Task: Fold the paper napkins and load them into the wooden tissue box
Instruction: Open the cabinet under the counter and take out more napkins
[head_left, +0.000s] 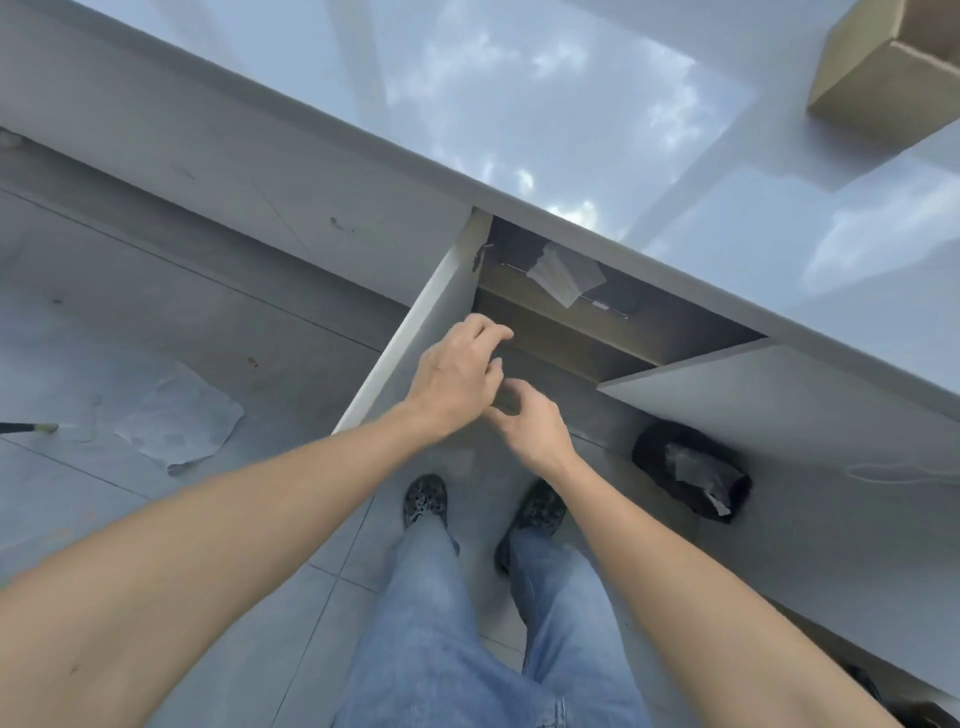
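Both hands, left hand (457, 371) curled and right hand (524, 421) loosely pinched on nothing visible, should reach past the open cabinet door (410, 343) for the napkin (566, 273) beyond the fingertips.

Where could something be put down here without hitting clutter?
The glossy counter is bare from its front edge back to the cardboard box at its far right. It is crowded in the open cabinet, where both hands, left and right, reach, and on the floor by the crumpled paper.
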